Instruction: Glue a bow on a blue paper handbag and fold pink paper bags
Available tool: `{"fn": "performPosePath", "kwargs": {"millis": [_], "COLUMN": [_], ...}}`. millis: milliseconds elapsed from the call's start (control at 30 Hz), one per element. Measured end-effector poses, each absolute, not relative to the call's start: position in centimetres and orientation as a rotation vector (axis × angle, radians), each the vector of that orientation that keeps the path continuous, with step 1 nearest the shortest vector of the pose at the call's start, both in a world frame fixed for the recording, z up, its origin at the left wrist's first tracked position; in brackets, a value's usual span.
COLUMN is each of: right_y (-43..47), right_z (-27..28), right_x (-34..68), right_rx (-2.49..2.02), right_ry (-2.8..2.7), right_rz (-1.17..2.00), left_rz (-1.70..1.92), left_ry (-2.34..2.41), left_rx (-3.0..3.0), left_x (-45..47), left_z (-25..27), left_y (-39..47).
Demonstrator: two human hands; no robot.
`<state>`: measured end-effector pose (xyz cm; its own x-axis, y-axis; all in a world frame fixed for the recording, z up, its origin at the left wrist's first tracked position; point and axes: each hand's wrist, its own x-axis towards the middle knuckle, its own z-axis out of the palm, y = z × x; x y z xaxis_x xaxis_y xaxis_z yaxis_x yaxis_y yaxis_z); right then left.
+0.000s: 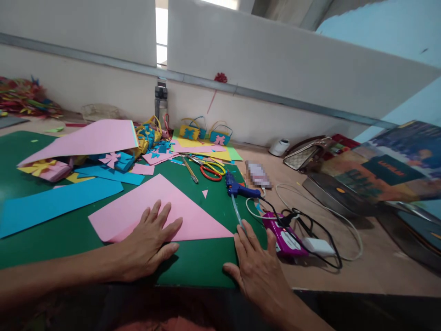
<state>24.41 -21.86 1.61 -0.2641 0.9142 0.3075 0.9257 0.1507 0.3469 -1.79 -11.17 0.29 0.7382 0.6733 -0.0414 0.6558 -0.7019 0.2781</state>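
On green matting (200, 269), my left hand (149, 243) lies splayed over pink paper (188, 216). My right hand (257, 264) rests outstretched beside its tip.

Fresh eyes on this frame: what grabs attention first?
Probably the pink sheet front and centre on the green mat, with the left hand spread on it and the right hand at its right-hand tip. Next, the blue glue gun just beyond the right hand, then the bright purple power strip on the brown tabletop to the right.
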Motion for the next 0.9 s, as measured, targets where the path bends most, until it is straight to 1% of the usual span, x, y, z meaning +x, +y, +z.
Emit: {"fn": "performPosePath", "kwargs": {"millis": [167, 267, 400, 533, 633, 733, 900], "right_y": [-21.5, -20.9, -19.6, -18.9, -18.9, -19.0, -18.9], "right_z": [2.1, 2.4, 2.1, 1.5, 1.3, 1.2, 1.3], "right_x": [24.3, 23.6, 22.5, 22.3, 22.4, 22.5, 22.8], "right_rx": [-1.855, -1.738, -1.498, -1.474, -1.476, -1.466, -1.415], "right_ry": [-2.333, -2.303, -2.469, -2.502, -2.479, -2.461, -2.496], "right_rz": [-0.798, -0.839, -0.729, -0.654, -0.653, -0.663, -0.722], "left_rz": [0.096, 0.062, 0.053, 0.015, -0.011, 0.062, 0.114], "left_ry": [1.045, 1.04, 1.059, 1.065, 0.863, 0.596, 0.448], "left_rx": [2.676, 2.672, 2.682, 2.698, 2.752, 2.79, 2.829], "left_x": [-1.6, -1.3, -1.1, -0.8, 0.1, 1.4, 2.8], "left_z": [0.4, 0.5, 0.5, 0.8, 1.3, 1.8, 1.8], "left_y": [-11.3, -11.3, -11.1, -11.1, -11.5, -11.9, -11.3]}}
